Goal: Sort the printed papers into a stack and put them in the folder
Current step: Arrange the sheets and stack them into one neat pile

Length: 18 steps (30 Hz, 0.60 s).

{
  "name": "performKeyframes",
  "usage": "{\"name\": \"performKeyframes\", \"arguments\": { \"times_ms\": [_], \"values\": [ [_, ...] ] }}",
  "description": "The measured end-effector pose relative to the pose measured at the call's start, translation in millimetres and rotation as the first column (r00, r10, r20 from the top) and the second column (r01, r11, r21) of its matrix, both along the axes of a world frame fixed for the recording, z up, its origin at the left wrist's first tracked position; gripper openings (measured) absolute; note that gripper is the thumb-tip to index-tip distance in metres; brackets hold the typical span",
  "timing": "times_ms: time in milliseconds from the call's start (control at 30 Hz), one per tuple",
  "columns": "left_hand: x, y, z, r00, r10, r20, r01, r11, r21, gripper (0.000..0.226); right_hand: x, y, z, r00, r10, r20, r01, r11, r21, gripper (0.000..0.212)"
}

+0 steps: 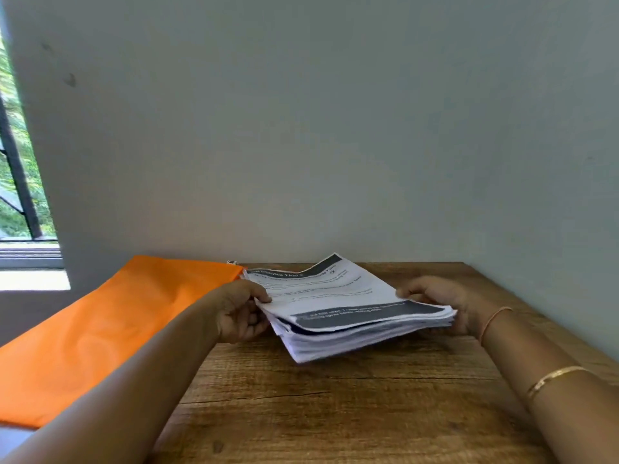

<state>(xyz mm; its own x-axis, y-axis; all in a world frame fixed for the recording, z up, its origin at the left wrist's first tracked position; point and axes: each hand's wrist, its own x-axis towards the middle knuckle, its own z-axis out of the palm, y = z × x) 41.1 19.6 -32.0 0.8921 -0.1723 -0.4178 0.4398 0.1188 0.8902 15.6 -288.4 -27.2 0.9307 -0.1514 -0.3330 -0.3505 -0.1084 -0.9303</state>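
Centre of frame: stack of printed papers (351, 306), thick, edges ragged and not squared, top sheet showing dark grey bands at its far and near ends with blurred text between. Left hand (239, 311) grips the stack's left edge; the thumb (264, 296) lies on the top sheet, the other fingers are curled in under the pile, closed tight on it. Right hand (435, 299) grips the right edge the same way, thumb tip on the top sheet, the remaining fingers wrapped down behind and below the stack's side (their tips are hidden by the paper). The stack sits tilted, its near left corner jutting toward the lower middle of the frame; whether the underside rests on the wooden table (335, 413) or hangs just clear of it I cannot tell. Orange folder (110, 326) lies flat at the left of the frame, running from lower left up toward the centre, its far corner just beside the stack's far left corner, not touched by either hand. Right wrist carries a thin band (494, 318); farther down the forearm, a gold bangle (552, 376). Pale wall (318, 128) fills the upper frame behind the table; window (20, 182) with greenery at far left.
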Motion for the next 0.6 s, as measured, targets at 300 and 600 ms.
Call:
{"name": "performKeyframes", "arguments": {
  "times_ms": [300,600],
  "values": [
    [-6.5,4.9,12.6,0.992,0.112,0.059,-0.106,0.991,-0.082,0.007,-9.2,31.1,9.0,0.997,-0.04,0.06,0.048,0.99,-0.131,0.01],
    [2.1,4.2,-2.5,0.925,-0.129,0.356,-0.231,0.553,0.8,0.027,-20.9,63.6,1.6,0.961,0.268,0.062,-0.159,0.726,-0.669,0.022]
  ]
}}
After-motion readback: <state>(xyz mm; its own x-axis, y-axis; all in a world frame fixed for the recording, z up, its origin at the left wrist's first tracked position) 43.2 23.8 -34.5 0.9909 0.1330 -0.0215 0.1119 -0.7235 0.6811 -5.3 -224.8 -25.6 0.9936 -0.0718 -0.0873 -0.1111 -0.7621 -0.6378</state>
